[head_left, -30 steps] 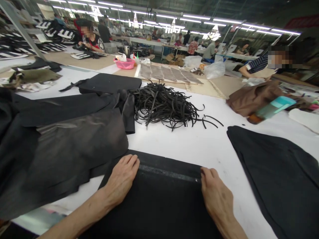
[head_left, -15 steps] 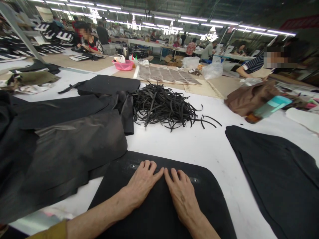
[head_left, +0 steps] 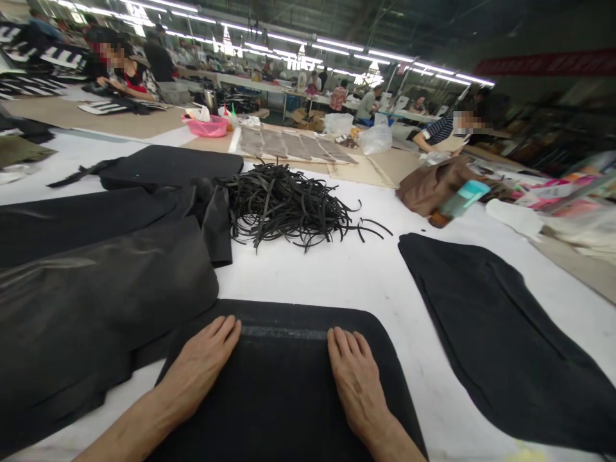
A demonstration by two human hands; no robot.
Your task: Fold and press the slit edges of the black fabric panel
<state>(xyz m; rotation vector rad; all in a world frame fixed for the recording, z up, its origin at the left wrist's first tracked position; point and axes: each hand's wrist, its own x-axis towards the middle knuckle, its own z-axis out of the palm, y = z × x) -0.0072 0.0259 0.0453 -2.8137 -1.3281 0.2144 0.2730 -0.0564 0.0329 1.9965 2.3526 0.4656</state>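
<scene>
A black panel with rounded corners (head_left: 289, 398) lies flat in front of me on the white table. Close to its far edge, a greyish, shiny band (head_left: 283, 332) runs across between my hands. My left hand (head_left: 205, 359) rests on the panel's left part, fingers stretched out and tips at the band's left end. On the right part lies my right hand (head_left: 356, 378), fingers flat and pointing away from me, tips at the band's other end. Both palms face down, and neither hand grips anything visible. The thumbs are mostly hidden.
Dark sheets (head_left: 110, 295) overlap the panel's left side. Beyond lie a heap of thin black strips (head_left: 289, 205) and another black panel (head_left: 173, 163). More black pieces (head_left: 495, 321) lie right, near a turquoise-lidded bottle (head_left: 459, 204) and brown cloth (head_left: 428, 183). Co-workers sit farther back.
My hands have slid apart from the panel's middle, the left one leftward, exposing the greyish band between them. The camera view has turned to the right.
</scene>
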